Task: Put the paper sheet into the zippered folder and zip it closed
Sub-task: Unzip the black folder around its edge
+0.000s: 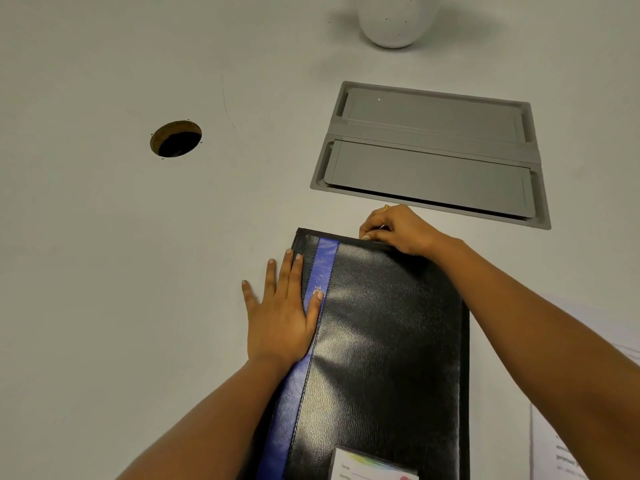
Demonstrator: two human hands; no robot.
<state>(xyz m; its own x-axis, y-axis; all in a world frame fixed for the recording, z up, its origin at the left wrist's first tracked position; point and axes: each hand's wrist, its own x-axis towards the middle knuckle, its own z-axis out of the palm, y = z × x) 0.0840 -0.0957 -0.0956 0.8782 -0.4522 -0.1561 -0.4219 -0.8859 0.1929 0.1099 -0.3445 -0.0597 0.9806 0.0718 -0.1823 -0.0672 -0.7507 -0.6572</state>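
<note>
A black leather-look zippered folder (381, 341) with a blue stripe down its left side lies flat on the table in front of me. My left hand (282, 313) rests flat with fingers spread on the folder's left edge, partly on the stripe. At the folder's far edge, my right hand (394, 230) pinches something small that looks like the zip pull; the pull itself is hidden by the fingers. A white paper sheet (561, 441) with printed text lies on the table at the lower right, beside the folder.
A grey recessed cable hatch (433, 150) sits in the table just beyond my right hand. A round cable hole (175, 138) is at the far left. A white speckled rounded object (394, 19) stands at the top edge. A label card (370, 465) sits on the folder's near end.
</note>
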